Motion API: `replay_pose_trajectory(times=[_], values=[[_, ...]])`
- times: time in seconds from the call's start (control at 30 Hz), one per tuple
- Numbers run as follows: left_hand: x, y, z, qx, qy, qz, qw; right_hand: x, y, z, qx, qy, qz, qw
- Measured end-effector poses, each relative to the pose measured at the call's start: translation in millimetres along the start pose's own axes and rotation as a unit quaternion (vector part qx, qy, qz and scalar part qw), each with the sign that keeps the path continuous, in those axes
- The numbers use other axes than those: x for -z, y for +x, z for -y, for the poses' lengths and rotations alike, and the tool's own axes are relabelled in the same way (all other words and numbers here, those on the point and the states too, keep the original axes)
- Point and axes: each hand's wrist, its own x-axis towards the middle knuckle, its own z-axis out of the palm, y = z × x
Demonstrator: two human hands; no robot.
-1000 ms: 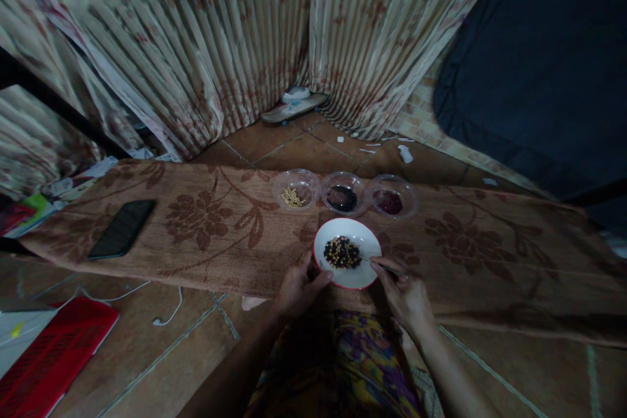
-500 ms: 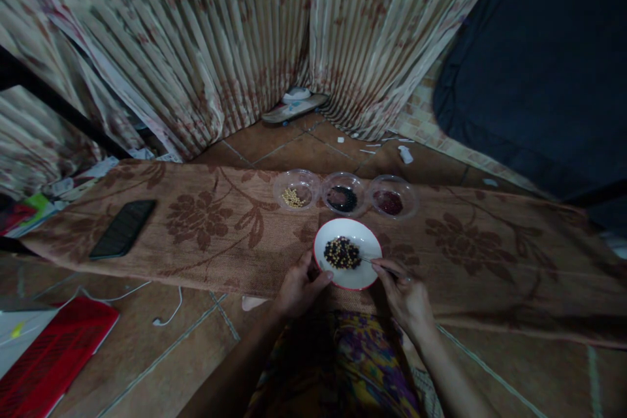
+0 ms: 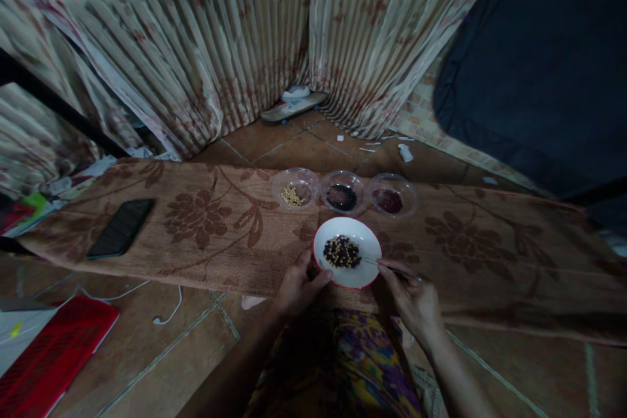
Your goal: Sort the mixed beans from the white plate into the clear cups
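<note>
A white plate [image 3: 350, 279] with a red rim is in front of me, with a mixed heap of black and yellow beans [image 3: 341, 252] in its middle. My left hand [image 3: 300, 284] grips the plate's left edge, thumb over the rim and fingers at the side. Pinched in my right hand [image 3: 409, 292] is a pair of slim metal tweezers [image 3: 369, 261], their tips at the right side of the heap. Just beyond the plate, three clear plastic bowls stand in a row: one with yellow beans [image 3: 292, 196], one with black beans [image 3: 345, 197], one with dark red beans [image 3: 389, 200].
A brown flowered cloth [image 3: 235, 241] covers the long narrow table. On its left part lies a dark phone [image 3: 121, 228]. A red and white box-like object [image 3: 59, 346] and a white cable [image 3: 169, 317] are on the tiled floor. Striped curtains [image 3: 245, 32] hang behind.
My right hand has shifted slightly right, drawing the tweezers a little way back from the heap. The left hand and the plate stay in place.
</note>
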Motion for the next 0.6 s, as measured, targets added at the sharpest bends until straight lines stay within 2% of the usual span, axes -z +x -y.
replay_pose_trajectory(times=[0.23, 0.6], values=[[0.1, -0.1, 0.3, -0.003, 0.0, -0.004, 1.0, -5.6, -1.5, -3.5, -0.011, 0.004, -0.004, 1.0], [1.5, 0.2, 0.4, -0.004, 0.007, 0.017, 1.0, -5.5, -2.6, -9.3, 0.01, -0.004, -0.014, 1.0]])
